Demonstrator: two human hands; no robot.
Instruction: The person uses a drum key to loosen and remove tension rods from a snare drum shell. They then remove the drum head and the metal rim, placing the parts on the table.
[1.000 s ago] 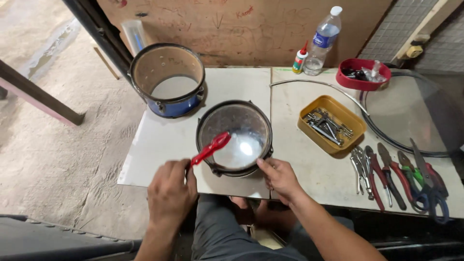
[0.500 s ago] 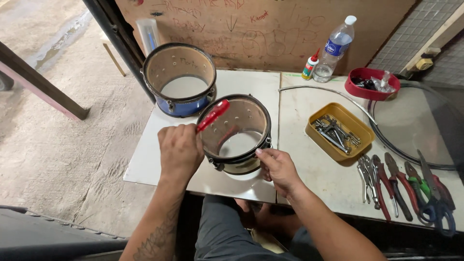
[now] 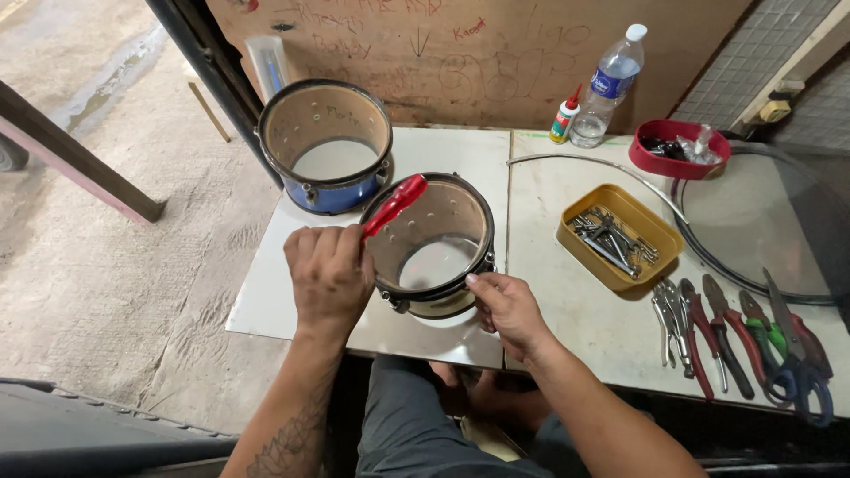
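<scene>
A small black-rimmed drum shell (image 3: 443,208) stands on the white tabletop (image 3: 292,292) just in front of me. My left hand (image 3: 329,270) is closed around a red-handled tool (image 3: 395,204) at the shell's left rim; the handle points up and to the right over the opening. My right hand (image 3: 502,310) presses against the shell's lower right side near a metal lug. A second, blue drum shell (image 3: 324,146) sits behind and to the left.
A yellow tray of metal parts (image 3: 619,235) lies to the right, with pliers and cutters (image 3: 735,332) at the front right. A red bowl (image 3: 678,148), a water bottle (image 3: 606,87), a small glue bottle (image 3: 563,118) and a thin metal hoop (image 3: 673,208) are at the back.
My left hand has carried the red-handled tool from over the shell's middle to its left rim. The right hand has stayed on the shell's side.
</scene>
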